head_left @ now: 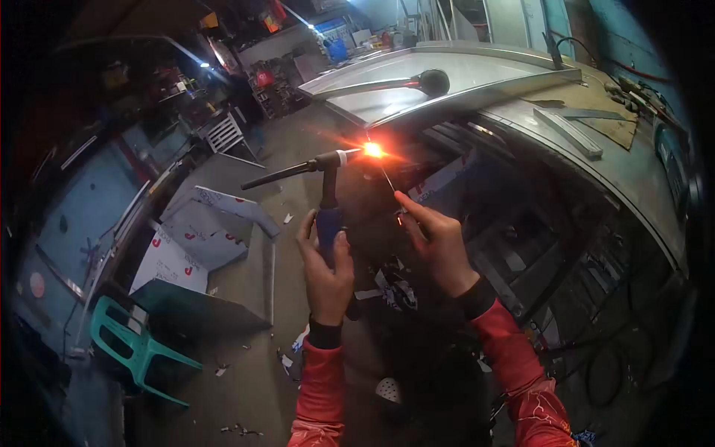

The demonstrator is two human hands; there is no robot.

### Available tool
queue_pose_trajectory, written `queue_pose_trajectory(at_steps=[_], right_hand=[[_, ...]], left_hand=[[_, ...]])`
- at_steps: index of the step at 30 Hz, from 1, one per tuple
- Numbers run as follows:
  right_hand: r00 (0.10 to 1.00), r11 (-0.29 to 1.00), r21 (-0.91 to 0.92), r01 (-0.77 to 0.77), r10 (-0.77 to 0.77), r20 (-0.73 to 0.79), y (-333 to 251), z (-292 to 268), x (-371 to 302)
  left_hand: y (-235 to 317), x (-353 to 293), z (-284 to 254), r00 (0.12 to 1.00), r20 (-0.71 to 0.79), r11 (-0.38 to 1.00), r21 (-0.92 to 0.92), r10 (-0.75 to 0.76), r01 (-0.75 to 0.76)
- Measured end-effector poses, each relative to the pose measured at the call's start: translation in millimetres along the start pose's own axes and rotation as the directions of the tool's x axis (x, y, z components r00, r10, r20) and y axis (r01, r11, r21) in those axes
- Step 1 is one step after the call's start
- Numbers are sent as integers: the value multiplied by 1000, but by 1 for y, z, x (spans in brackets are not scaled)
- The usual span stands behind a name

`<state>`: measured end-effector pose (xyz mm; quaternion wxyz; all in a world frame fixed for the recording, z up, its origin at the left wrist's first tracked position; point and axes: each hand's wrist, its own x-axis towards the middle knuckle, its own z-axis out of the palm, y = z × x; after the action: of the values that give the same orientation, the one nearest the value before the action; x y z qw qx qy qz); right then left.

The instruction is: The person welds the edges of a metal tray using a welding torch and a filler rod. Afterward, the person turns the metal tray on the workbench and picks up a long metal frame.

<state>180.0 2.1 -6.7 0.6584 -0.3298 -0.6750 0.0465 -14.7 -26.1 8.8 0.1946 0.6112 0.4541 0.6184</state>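
Fingers [304, 232] of the person's left hand [326, 287] are curled around a black torch with a blue handle [329, 197]. Its thumb lies along the near side of that handle. A long black stick pokes out from the back of the torch, toward the left. Its white tip points right, at a bright orange glow [373, 150].

The right hand [447, 252] pinches a thin, straight metal rod [389, 179] between thumb and pointing finger. The rod slants up and left, and its far end goes into the glow. The glow sits just under the near corner of a big, shiny silver metal panel [491, 68] with a raised rim. It is so bright that one cannot tell if the torch tip or the rod touches the metal.

On the panel lies a stick-shaped tool with a round black head [433, 83]. To the right, a silver metal bar [568, 134] lies on a grey metal table [633, 182], near a flat brown sheet [596, 93].

Both arms wear red sleeves [320, 387] with black cuffs. Low on the left stands a green plastic chair [134, 343].
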Motion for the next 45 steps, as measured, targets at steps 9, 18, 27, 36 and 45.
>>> queue_pose_trajectory(at_steps=[9, 18, 27, 36, 45], right_hand=[[990, 992, 38, -118, 115, 75, -12, -16, -6], [999, 999, 31, -28, 26, 39, -17, 3, 12], [999, 998, -57, 2, 0, 42, -15, 9, 21], [998, 991, -125, 44, -38, 51, -19, 12, 24], [996, 998, -6, -62, 62, 64, -22, 10, 15]], left_hand=[[13, 8, 2, 1000, 3, 988, -154, 6, -5], [9, 32, 4, 958, 218, 784, -554, -187, 279], [8, 31, 8, 971, 201, 832, -511, -127, 214], [8, 31, 4, 966, 229, 830, -511, -118, 223], [16, 29, 1, 966, 226, 849, -480, -124, 222]])
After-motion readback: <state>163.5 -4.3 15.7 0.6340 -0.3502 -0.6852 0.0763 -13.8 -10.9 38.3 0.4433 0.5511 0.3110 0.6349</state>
